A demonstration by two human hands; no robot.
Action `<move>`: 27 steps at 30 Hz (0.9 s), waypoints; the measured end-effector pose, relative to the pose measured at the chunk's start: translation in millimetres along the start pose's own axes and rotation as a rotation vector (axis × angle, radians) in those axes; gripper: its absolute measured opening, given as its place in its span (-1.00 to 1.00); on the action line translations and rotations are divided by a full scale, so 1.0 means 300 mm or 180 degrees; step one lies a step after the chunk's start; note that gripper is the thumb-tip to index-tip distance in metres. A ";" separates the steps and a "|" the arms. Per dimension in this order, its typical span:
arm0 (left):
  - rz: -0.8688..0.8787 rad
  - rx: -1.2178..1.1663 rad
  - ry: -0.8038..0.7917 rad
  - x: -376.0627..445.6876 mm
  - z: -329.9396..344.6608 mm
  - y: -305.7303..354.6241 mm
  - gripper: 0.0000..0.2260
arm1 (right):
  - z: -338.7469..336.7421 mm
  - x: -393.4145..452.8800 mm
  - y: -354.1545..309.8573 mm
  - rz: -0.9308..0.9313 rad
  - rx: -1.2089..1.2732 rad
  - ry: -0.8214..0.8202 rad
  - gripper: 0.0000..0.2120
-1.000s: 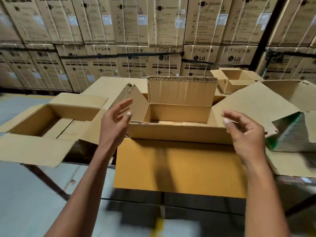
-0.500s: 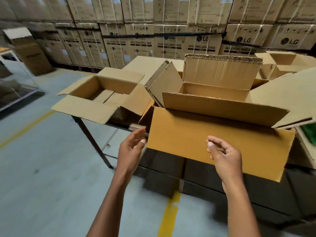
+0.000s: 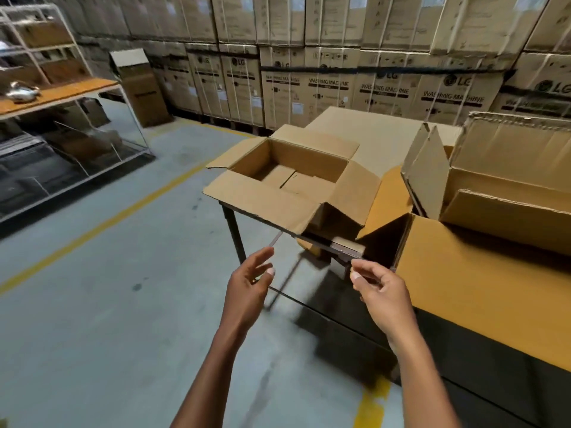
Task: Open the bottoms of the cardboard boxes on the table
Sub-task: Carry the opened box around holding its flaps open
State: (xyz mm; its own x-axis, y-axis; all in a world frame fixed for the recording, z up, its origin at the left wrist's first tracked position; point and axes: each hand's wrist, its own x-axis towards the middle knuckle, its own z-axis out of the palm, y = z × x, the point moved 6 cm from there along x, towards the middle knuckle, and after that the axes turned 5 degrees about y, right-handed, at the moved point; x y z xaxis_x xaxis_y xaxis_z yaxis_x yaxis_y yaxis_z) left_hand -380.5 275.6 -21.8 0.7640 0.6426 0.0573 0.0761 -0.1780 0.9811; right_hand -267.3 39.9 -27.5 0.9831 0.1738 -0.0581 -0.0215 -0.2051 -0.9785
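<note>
An open cardboard box [image 3: 256, 197] stands at the table's left end, its flaps spread and its bottom flaps folded shut inside. A larger open box [image 3: 482, 267] fills the right side, one long flap hanging over the table's front edge. My left hand [image 3: 248, 287] hovers empty below the left box's near flap, fingers loosely extended. My right hand [image 3: 381, 288] is near the table's edge [image 3: 343, 253], beside the larger box's corner, fingers loosely curled and holding nothing.
A wall of stacked washing machine cartons [image 3: 340, 81] runs behind the table. A metal shelf rack [image 3: 55, 97] and a tall carton [image 3: 142, 88] stand at the far left. A yellow line [image 3: 102, 223] crosses the grey floor. A dark table leg [image 3: 233, 233] is below the left box.
My view has swung left and both hands have come away from the larger box, dropping toward the table's front edge near the left box. Both stay empty.
</note>
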 end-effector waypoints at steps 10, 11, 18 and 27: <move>0.0060 -0.0125 -0.0308 0.398 -0.158 -0.051 -0.66 | 0.328 0.218 -0.070 -0.0053 -0.0207 0.0095 -0.78; 0.0075 -0.0136 -0.0345 0.448 -0.158 -0.054 -0.66 | 0.350 0.263 -0.073 -0.0057 -0.0212 0.0147 -0.78; 0.0233 -0.0082 -0.0554 0.853 -0.189 -0.043 -0.65 | 0.511 0.601 -0.108 0.0006 -0.0074 0.0531 -0.79; 0.0293 0.0023 -0.0738 1.425 -0.242 -0.078 -0.69 | 0.707 0.898 -0.202 0.0026 -0.0324 0.0711 -0.81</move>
State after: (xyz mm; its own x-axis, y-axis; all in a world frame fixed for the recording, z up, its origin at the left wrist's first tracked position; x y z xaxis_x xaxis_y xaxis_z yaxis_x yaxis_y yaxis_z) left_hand -102.2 608.4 -6.8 0.8945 0.4354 0.1017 0.0033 -0.2339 0.9722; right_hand -39.7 303.4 -25.7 0.9990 -0.0431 -0.0098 -0.0224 -0.3036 -0.9525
